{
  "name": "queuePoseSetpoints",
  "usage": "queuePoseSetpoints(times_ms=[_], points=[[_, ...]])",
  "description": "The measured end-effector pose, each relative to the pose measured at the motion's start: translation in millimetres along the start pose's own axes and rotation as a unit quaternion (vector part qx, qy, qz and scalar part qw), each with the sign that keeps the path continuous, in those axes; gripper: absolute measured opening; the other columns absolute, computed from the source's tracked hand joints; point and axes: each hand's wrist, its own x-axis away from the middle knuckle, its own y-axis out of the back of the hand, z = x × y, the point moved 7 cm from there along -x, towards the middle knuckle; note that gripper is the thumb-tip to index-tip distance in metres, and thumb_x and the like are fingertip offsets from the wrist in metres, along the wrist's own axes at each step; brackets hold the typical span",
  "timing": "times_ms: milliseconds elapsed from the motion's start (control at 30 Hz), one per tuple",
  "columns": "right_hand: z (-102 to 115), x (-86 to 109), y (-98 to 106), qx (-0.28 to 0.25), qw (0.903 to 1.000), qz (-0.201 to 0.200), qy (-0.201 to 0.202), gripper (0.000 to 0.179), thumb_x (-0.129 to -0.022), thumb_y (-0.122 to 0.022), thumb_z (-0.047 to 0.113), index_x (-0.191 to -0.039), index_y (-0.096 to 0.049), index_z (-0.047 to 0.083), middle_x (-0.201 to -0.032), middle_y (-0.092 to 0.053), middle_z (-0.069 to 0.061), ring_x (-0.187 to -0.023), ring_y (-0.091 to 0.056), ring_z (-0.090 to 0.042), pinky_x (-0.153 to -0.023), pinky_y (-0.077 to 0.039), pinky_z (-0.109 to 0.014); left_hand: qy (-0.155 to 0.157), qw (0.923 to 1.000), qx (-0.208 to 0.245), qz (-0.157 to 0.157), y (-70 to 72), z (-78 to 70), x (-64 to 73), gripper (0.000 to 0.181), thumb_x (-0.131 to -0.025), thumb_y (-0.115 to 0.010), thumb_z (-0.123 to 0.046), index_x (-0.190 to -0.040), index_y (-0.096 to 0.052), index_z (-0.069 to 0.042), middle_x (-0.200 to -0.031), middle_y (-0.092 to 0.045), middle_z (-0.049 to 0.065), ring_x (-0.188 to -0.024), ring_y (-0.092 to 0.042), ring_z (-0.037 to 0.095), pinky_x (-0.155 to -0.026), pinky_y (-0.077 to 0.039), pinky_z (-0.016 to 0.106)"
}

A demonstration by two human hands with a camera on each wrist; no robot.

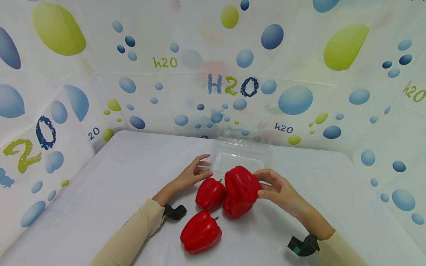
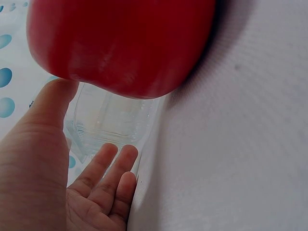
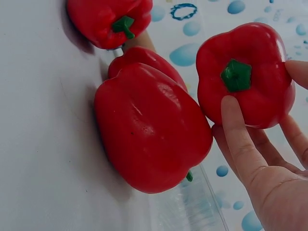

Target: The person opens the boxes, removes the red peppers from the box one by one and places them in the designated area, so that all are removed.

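Observation:
My right hand (image 1: pixel 277 190) grips a red bell pepper (image 1: pixel 241 181) by its right side, with the green stem facing the hand in the right wrist view. That pepper is raised above and partly hides a second bell pepper (image 1: pixel 235 210) on the table. Left of them lies a third bell pepper (image 1: pixel 209 195), and another bell pepper (image 1: pixel 200 234) sits nearer the front. Beside the left edge of a clear plastic container (image 1: pixel 239 161), my left hand (image 1: pixel 192 174) has its fingers spread, its thumb close to the third pepper. Whether those fingers touch the container, I cannot tell.
The container stands at the back of the white-covered table (image 1: pixel 133 162), its clear lid (image 1: pixel 244 136) tilted up against the patterned curtain (image 1: pixel 186 92). Dark wrist cameras (image 1: pixel 175 212) sit on both wrists.

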Motion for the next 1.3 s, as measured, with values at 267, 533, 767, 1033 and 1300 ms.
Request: queuePoseSetpoints(times_ms=[267, 533, 767, 1033, 1300], points=[[1, 3.9, -2, 0.001, 0.9999, 0.013, 0.004, 0.038, -0.094, -0.058, 0.003, -0.129, -0.048, 0.014, -0.128, -0.054, -0.006, -0.113, -0.060, -0.022, -0.088, -0.055, -0.037, 0.000, 1.0000, 0.004, -0.001, 0.0, -0.3, 1.3, 0.069, -0.094, -0.062, -0.006, -0.152, -0.022, -0.003, -0.139, -0.045, 0.030, -0.119, -0.055, 0.042, -0.101, -0.047, 0.049], [3, 6.6, -8, -0.004, 0.9992, 0.037, 0.011, 0.038, -0.094, -0.058, 0.002, -0.129, -0.050, 0.014, -0.126, -0.055, -0.004, -0.112, -0.060, -0.021, -0.088, -0.056, -0.035, 0.004, 1.0000, 0.002, -0.001, 0.7, 0.1, 1.1, 0.069, -0.095, -0.062, -0.007, -0.152, -0.023, -0.005, -0.139, -0.046, 0.029, -0.120, -0.055, 0.041, -0.101, -0.047, 0.048], [5, 9.1, -12, -0.001, 0.9984, 0.056, 0.009, 0.038, -0.093, -0.060, 0.004, -0.129, -0.050, 0.013, -0.126, -0.055, -0.005, -0.112, -0.060, -0.022, -0.087, -0.056, -0.036, 0.005, 1.0000, 0.001, 0.000, 0.9, 0.3, 1.3, 0.070, -0.095, -0.062, -0.008, -0.152, -0.023, -0.006, -0.140, -0.045, 0.028, -0.121, -0.054, 0.041, -0.101, -0.046, 0.048], [6, 12.8, -17, 0.000, 0.9977, 0.068, 0.000, 0.042, -0.090, -0.063, 0.003, -0.129, -0.050, 0.013, -0.128, -0.055, -0.004, -0.113, -0.059, -0.023, -0.087, -0.056, -0.039, 0.009, 1.0000, 0.001, -0.001, 1.0, -0.1, 2.1, 0.070, -0.095, -0.063, -0.009, -0.152, -0.023, -0.007, -0.140, -0.045, 0.028, -0.122, -0.053, 0.042, -0.102, -0.045, 0.049], [2, 18.3, -22, -0.005, 0.9955, 0.094, -0.015, 0.044, -0.089, -0.064, 0.002, -0.130, -0.048, 0.010, -0.129, -0.054, -0.007, -0.115, -0.058, -0.025, -0.086, -0.056, -0.045, 0.008, 1.0000, 0.001, -0.001, 0.5, 0.3, 1.6, 0.070, -0.095, -0.062, -0.008, -0.152, -0.023, -0.006, -0.140, -0.045, 0.029, -0.122, -0.053, 0.042, -0.103, -0.045, 0.050]])
